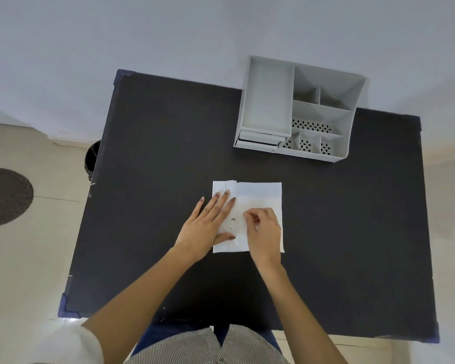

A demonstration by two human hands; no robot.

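The white paper sheet (260, 195) lies flat on the black table (168, 140), under both hands. The left hand (205, 224) presses its left part with fingers straight and spread; the right hand (264, 232), just beside it, has fingers curled and seems to pinch the sheet near its middle, by some small brownish marks. Well beyond the right hand stands a grey organizer (267, 106). If the left hand eases its press, I reckon the pinch could drag the thin sheet askew or tear it.
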